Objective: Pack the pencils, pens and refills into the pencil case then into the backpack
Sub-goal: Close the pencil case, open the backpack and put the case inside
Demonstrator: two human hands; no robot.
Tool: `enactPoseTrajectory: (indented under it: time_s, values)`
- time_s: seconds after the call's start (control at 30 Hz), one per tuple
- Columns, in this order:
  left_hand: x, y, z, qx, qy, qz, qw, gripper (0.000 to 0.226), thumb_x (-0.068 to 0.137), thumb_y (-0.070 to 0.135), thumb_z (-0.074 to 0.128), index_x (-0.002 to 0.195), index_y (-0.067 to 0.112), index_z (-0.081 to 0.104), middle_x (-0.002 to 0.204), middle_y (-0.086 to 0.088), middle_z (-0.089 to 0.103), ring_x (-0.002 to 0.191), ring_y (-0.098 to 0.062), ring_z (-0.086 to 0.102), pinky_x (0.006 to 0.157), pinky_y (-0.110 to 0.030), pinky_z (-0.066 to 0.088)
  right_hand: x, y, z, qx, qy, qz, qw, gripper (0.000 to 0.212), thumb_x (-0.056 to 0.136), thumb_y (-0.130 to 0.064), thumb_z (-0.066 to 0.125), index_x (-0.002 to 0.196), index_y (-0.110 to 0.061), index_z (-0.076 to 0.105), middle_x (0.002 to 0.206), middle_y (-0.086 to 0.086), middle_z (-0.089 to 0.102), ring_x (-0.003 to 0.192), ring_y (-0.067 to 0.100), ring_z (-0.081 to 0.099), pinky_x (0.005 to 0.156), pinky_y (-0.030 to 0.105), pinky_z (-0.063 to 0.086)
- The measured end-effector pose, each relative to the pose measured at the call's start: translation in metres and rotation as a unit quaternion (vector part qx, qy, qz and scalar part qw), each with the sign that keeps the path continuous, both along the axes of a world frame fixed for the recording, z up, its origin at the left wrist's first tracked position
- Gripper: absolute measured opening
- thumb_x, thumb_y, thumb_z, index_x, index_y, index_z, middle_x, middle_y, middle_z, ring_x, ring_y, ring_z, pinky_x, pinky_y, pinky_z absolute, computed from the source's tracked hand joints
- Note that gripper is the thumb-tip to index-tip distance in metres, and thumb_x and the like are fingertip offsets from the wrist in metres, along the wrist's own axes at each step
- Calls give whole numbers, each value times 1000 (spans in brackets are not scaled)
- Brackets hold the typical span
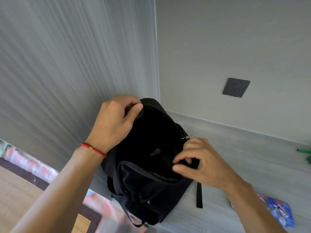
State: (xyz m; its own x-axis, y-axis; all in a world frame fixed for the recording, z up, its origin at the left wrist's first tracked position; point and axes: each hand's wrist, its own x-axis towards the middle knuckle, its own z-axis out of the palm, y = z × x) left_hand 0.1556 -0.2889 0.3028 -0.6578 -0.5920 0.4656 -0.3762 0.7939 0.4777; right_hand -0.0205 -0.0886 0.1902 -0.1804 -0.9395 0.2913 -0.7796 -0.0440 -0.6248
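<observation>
We have the black backpack standing on the grey table, tucked into the corner of the walls, and its main compartment gapes wide. That is as far as we can vouch for. The inside is too dark to show us any contents. Down at the right edge of the table, partly behind our right forearm, lies a blue printed pouch; we judge it may be the pencil case, which would mean the last step, dropping it into the bag, is not yet done. Whether pens, pencils and refills sit inside it, we cannot tell. A green object pokes in at the far right edge, too cut off to name.

Now the grips. Our left hand, a red cord bracelet at the wrist, pinches the upper rim of the opening between thumb and curled fingers, holding it up and back. Our right hand pinches the near right edge of the opening just below the metal zipper pull, fingers bent tight on the fabric. Both hands grip the bag, neither carries anything else.
</observation>
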Motion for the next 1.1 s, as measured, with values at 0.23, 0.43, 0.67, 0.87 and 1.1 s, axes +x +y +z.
enactPoseTrajectory:
  time_s: [0.23, 0.43, 0.67, 0.87, 1.1]
  values:
    - [-4, 7, -8, -37, -17, -54, 998, 18, 90, 24, 66, 108, 26, 66, 82, 9, 58, 70, 0, 51, 72, -36, 53, 7, 42, -98, 288, 126, -61, 947, 56, 91, -44, 61, 143, -55, 44, 168, -16, 5, 156, 13, -4, 125, 47, 6]
    - [-4, 16, -8, -37, -7, -59, 998, 26, 89, 10, 63, 110, 24, 67, 96, 8, 63, 78, -9, 59, 75, -39, 56, 15, 41, -131, 361, 73, -136, 920, 52, 98, -39, 52, 149, -46, 40, 170, -14, 3, 157, 20, 2, 123, 48, 16]
    - [-8, 53, -22, -124, 84, -111, 982, 24, 87, -3, 60, 103, 10, 72, 103, -4, 67, 96, -25, 59, 82, -41, 51, 24, 54, -118, 169, -53, -253, 951, 26, 95, -11, 63, 112, -26, 76, 117, -11, 71, 115, 7, 61, 104, 25, 46]
    - [-40, 125, -73, 50, 12, -256, 965, 22, 85, -2, 62, 100, 11, 73, 101, 1, 69, 101, -16, 61, 85, -33, 52, -5, 104, -141, 223, -79, -310, 921, 25, 92, -9, 63, 112, -19, 75, 114, -5, 73, 104, 8, 66, 89, 2, 40]
    - [-72, 204, -162, 158, -151, -220, 951, 27, 87, 7, 60, 106, 21, 71, 105, 8, 69, 103, -8, 61, 89, -23, 51, -76, 226, -196, 429, 3, -330, 841, 75, 91, -30, 65, 156, -33, 27, 168, -7, 13, 156, 17, 15, 118, 45, 32]
